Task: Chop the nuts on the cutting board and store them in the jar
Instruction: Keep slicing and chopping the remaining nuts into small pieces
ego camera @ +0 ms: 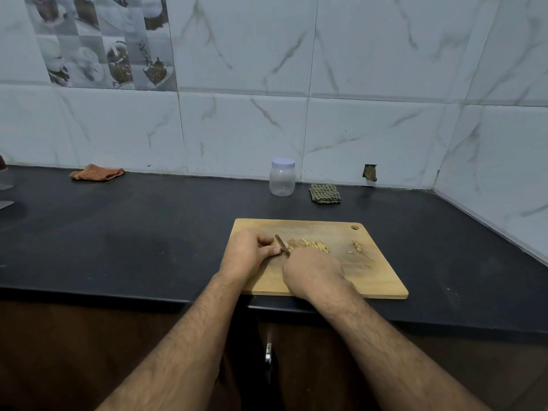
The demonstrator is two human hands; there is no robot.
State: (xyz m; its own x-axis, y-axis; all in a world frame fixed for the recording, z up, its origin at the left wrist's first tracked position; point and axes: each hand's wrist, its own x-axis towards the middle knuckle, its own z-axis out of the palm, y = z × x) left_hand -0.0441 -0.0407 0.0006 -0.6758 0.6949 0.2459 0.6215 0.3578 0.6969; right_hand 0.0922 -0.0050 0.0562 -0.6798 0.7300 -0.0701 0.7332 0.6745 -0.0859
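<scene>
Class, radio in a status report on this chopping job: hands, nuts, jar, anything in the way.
Right hand grips knife; left hand steadies a nut at the blade. Slivers piled mid cutting board, few whole nuts left. Jar behind board, lid on, empty. Nothing in the way.

The right hand [311, 271] hides the handle of the small knife [281, 244], leaving only its blade in view. The left hand [249, 253] curls over whatever it pins to the pale wooden cutting board [370, 277] (too small to make out). At the left edge, a clear glass vessel [5, 176] and a grey flat object [6, 204] on the black bench [133, 232] are cut off.
</scene>
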